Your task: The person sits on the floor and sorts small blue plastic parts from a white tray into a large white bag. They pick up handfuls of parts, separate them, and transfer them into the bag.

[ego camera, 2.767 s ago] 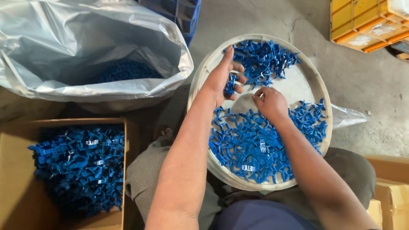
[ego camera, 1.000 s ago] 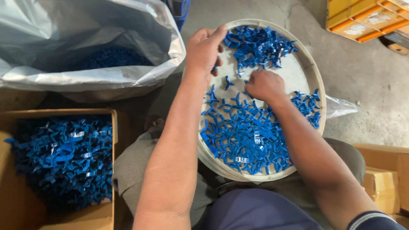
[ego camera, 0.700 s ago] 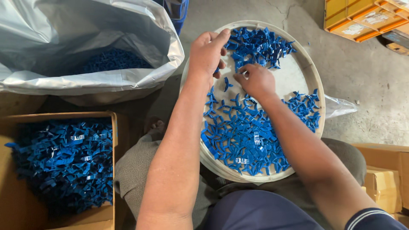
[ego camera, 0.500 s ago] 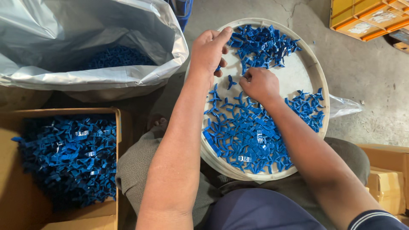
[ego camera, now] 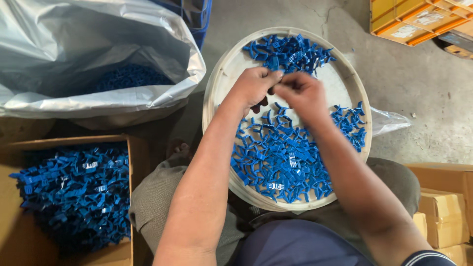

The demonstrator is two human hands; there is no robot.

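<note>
Tray [ego camera: 217, 88] on lap, clips [ego camera: 281, 162] in it; bag [ego camera: 88, 59] left-behind; box [ego camera: 135, 197] left.

Brown carton [ego camera: 29, 246] left, silver bag [ego camera: 74, 49] above

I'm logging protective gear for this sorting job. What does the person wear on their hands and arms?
Nothing on either: the left hand and right hand are bare, without gloves, rings or a watch. Both forearms are uncovered; only a dark sleeve edge with a light stripe shows on the right arm.
</note>
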